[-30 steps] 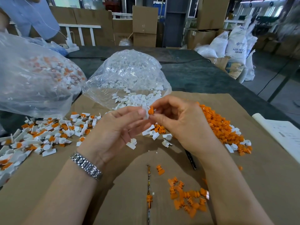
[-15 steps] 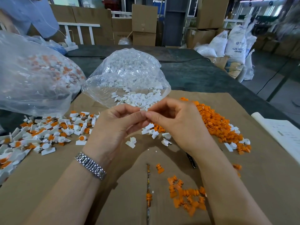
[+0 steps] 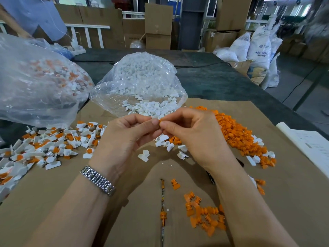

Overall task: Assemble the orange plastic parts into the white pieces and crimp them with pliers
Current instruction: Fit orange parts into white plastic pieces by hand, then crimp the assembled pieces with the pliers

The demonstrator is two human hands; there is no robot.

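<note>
Left hand and right hand pinch one orange plastic part together at their fingertips, above the cardboard sheet; any white piece is hidden. Keep the part square; press until fully seated.

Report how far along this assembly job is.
Done: a pile of assembled white-and-orange pieces lies at left. In hand: left hand and right hand pinch one orange part between them. Left: a large orange parts heap and a bag of white pieces.
</note>
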